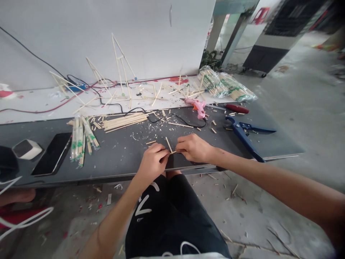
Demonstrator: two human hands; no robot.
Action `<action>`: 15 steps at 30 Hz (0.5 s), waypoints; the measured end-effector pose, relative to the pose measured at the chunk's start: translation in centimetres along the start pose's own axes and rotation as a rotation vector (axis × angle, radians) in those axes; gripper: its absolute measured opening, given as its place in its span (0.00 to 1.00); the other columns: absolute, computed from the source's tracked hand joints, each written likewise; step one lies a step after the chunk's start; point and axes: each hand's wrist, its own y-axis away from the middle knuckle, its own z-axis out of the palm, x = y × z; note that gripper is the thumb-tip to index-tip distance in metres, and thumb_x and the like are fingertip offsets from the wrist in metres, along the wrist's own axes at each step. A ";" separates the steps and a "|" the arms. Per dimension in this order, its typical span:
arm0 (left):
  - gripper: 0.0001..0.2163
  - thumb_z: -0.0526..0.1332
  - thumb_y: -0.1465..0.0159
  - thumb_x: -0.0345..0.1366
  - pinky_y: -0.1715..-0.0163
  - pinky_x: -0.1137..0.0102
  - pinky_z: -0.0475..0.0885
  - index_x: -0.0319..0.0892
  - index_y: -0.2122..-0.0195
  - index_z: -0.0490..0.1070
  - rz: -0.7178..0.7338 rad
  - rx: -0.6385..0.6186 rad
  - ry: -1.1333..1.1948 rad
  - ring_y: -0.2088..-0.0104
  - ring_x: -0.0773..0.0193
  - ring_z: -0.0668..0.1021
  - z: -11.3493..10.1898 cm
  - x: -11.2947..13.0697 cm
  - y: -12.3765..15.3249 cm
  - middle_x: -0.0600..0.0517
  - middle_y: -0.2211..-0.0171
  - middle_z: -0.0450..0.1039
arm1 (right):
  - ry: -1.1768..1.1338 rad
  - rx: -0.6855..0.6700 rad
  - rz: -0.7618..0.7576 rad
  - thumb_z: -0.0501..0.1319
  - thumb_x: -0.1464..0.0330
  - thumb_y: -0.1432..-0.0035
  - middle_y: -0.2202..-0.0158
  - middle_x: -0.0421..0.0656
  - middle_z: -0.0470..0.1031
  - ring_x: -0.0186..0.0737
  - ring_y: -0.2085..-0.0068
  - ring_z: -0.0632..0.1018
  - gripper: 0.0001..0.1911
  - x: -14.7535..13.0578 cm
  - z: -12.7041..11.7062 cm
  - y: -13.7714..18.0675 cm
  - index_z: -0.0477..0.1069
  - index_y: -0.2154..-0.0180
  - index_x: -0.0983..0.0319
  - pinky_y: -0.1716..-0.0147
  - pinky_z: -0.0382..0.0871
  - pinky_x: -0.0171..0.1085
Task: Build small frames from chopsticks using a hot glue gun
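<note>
Near the front edge of the dark tabletop (113, 149), my left hand (153, 160) and my right hand (194, 148) face each other. Between them a short wooden stick (173, 153) is pinched, one end in the fingers of each hand. A second thin stick (169, 144) slants away from it toward the back, its near end meeting the short one by my left fingertips; whether they are joined I cannot tell. A loose short stick (151, 142) lies just beyond my left hand. Past my right hand rests a pink glue gun (199, 108).
Blue-handled cutters (239, 131) and a red-handled tool (237, 108) lie at right. A stick pile (124, 122), wrapped stick bundles (78, 140) and a phone (52, 154) are at left. Stick frames (120, 68) lean at the wall; cables cross behind. More wrapped packs (215, 83) sit back right.
</note>
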 end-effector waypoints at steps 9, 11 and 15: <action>0.11 0.56 0.33 0.26 0.64 0.66 0.72 0.43 0.67 0.78 -0.017 0.002 0.024 0.65 0.61 0.75 0.1 0.0 0.0 0.49 0.68 0.75 | 0.006 -0.020 0.002 0.55 0.80 0.46 0.74 0.40 0.66 0.33 0.75 0.61 0.12 0.1 0.0 -0.1 0.74 0.74 0.64 0.73 0.50 0.36; 0.11 0.57 0.33 0.26 0.64 0.66 0.72 0.43 0.67 0.78 -0.014 0.007 0.029 0.65 0.61 0.75 0.2 -0.1 0.0 0.49 0.68 0.75 | 0.010 -0.026 -0.001 0.55 0.80 0.46 0.74 0.40 0.66 0.33 0.75 0.60 0.12 0.1 0.0 -0.1 0.74 0.74 0.64 0.73 0.49 0.36; 0.10 0.57 0.33 0.26 0.64 0.66 0.72 0.42 0.66 0.78 -0.004 0.024 0.031 0.65 0.61 0.75 0.3 -0.1 0.0 0.48 0.68 0.75 | 0.026 -0.030 0.001 0.55 0.80 0.47 0.74 0.40 0.65 0.33 0.75 0.59 0.12 0.0 0.0 -0.1 0.73 0.75 0.64 0.73 0.48 0.36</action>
